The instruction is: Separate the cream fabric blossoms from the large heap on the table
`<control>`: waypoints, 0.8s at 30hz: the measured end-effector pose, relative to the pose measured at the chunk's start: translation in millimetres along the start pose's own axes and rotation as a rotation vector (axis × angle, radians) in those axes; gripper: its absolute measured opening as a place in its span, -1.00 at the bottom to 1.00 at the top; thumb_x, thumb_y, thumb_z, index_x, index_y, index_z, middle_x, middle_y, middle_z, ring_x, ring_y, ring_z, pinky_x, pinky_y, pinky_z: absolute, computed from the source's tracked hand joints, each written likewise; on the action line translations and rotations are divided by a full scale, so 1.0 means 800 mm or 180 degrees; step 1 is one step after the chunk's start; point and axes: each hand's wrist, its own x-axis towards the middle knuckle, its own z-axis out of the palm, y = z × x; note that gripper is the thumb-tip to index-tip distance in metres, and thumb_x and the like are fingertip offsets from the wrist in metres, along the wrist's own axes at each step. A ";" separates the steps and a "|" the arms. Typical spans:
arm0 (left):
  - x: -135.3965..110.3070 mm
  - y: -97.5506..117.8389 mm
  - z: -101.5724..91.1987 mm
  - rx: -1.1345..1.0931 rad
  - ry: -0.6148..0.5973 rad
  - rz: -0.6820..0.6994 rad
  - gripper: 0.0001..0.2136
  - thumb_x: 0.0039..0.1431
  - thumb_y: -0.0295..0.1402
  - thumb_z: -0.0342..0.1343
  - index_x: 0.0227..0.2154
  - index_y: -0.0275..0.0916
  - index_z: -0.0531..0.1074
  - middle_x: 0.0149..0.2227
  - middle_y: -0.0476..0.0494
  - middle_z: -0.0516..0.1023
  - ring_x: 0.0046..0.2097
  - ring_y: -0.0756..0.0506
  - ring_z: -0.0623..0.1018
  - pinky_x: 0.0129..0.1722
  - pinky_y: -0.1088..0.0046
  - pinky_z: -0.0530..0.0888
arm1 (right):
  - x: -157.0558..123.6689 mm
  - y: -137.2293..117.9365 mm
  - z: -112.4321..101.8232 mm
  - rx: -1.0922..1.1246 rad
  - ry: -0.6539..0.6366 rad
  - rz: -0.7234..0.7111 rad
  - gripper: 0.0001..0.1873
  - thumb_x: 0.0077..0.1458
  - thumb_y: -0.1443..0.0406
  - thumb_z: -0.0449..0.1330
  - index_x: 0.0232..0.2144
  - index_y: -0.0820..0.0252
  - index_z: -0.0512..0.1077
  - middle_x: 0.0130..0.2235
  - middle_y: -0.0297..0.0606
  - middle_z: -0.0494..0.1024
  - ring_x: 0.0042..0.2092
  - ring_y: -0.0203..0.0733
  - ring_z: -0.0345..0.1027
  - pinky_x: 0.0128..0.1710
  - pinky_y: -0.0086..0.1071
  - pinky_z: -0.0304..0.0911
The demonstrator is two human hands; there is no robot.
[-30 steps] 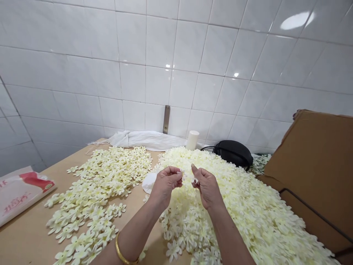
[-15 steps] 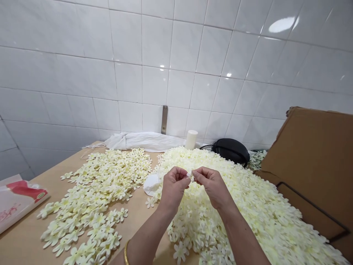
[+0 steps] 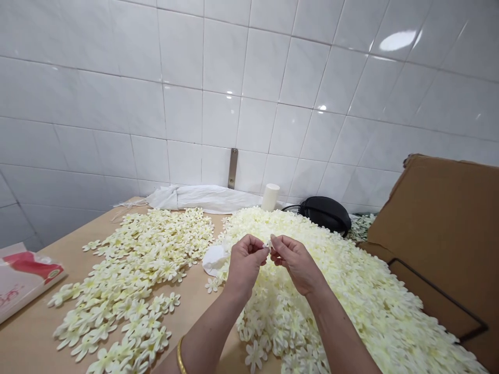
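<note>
A wooden table [image 3: 191, 296] stands against a white tiled wall [image 3: 187, 114]. On the table's left edge, one packet [image 3: 23, 280], white with a red band, carries red script, cut off by the view and unreadable; its one small green oval mark is too small to read.

Two hands meet over the table's middle. The left hand [image 3: 246, 259], wearing one gold bangle [image 3: 180, 356] above the wrist, pinches one small white piece [image 3: 267, 244] between closed thumb and finger. The right hand [image 3: 294, 259] is curled, fingertips almost closed, right beside that piece; whether it grips it cannot be told.

Two heaps of pale yellow-white flowers, too many to count, lie on the table: a smaller left heap [image 3: 148, 259] and a larger right heap [image 3: 351, 291]. One round white item [image 3: 213, 259] lies between them.

Along the far edge are one white cloth [image 3: 210, 198], one upright white cylinder [image 3: 270, 197] and one black rounded object [image 3: 325, 212]. Brown cardboard [image 3: 440, 228] stands at the right.
</note>
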 end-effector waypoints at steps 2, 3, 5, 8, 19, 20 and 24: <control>0.000 -0.002 0.001 -0.0001 -0.0007 0.0021 -0.86 -0.33 -0.47 0.13 -0.66 -0.31 0.24 -0.70 0.08 0.25 -0.59 0.10 0.27 -0.52 0.56 0.22 | -0.001 -0.001 -0.001 0.0088 -0.0091 0.0027 -0.60 -0.27 0.07 0.30 -0.59 0.30 0.30 -0.57 -0.38 0.26 -0.51 -0.40 0.08 -0.47 -0.48 0.00; 0.000 -0.003 0.001 -0.0035 -0.0017 -0.0028 -0.86 -0.34 -0.48 0.12 -0.65 -0.31 0.24 -0.70 0.08 0.26 -0.59 0.10 0.28 -0.52 0.56 0.23 | -0.001 -0.001 -0.001 0.0164 -0.0114 0.0030 -0.61 -0.31 0.10 0.32 -0.59 0.31 0.31 -0.57 -0.38 0.27 -0.51 -0.41 0.08 -0.46 -0.48 0.00; 0.001 -0.005 0.000 -0.0133 -0.0013 -0.0167 -0.84 -0.35 -0.47 0.13 -0.63 -0.30 0.25 -0.70 0.09 0.26 -0.59 0.09 0.29 -0.50 0.55 0.24 | -0.001 -0.002 -0.002 0.0345 -0.0132 0.0066 -0.63 -0.35 0.14 0.34 -0.61 0.32 0.34 -0.56 -0.36 0.30 -0.51 -0.41 0.09 -0.45 -0.47 0.02; 0.004 -0.007 -0.003 -0.0202 -0.0034 -0.0248 -0.82 -0.38 -0.47 0.13 -0.60 -0.30 0.27 -0.70 0.10 0.25 -0.61 0.10 0.27 -0.52 0.55 0.23 | -0.002 -0.002 -0.002 0.0512 -0.0055 0.0161 -0.64 -0.37 0.14 0.34 -0.66 0.32 0.34 -0.60 -0.35 0.31 -0.54 -0.41 0.09 -0.46 -0.46 0.02; 0.002 -0.007 -0.001 -0.0202 -0.0192 -0.0449 -0.78 -0.35 -0.35 0.21 -0.64 -0.32 0.28 -0.67 0.01 0.31 -0.57 0.07 0.31 -0.46 0.50 0.28 | 0.001 -0.001 0.001 0.0190 0.0274 -0.0279 -0.61 -0.31 0.09 0.30 -0.68 0.29 0.29 -0.65 -0.40 0.22 -0.56 -0.42 0.01 -0.51 -0.47 -0.02; 0.003 -0.006 -0.002 -0.0243 -0.0157 -0.0433 -0.79 -0.36 -0.37 0.21 -0.65 -0.32 0.28 -0.67 0.01 0.32 -0.57 0.07 0.33 -0.45 0.50 0.29 | 0.001 -0.001 0.000 0.0246 0.0279 -0.0210 -0.61 -0.32 0.07 0.30 -0.64 0.29 0.31 -0.63 -0.40 0.24 -0.55 -0.41 0.03 -0.50 -0.47 -0.01; 0.004 -0.006 -0.003 -0.0227 0.0037 -0.0165 -0.82 -0.34 -0.40 0.19 -0.66 -0.32 0.28 -0.69 0.04 0.30 -0.58 0.08 0.32 -0.47 0.52 0.27 | 0.000 -0.001 -0.001 0.0208 0.0143 0.0162 -0.56 -0.30 0.04 0.29 -0.47 0.28 0.38 -0.56 -0.37 0.31 -0.51 -0.37 0.13 -0.45 -0.45 0.04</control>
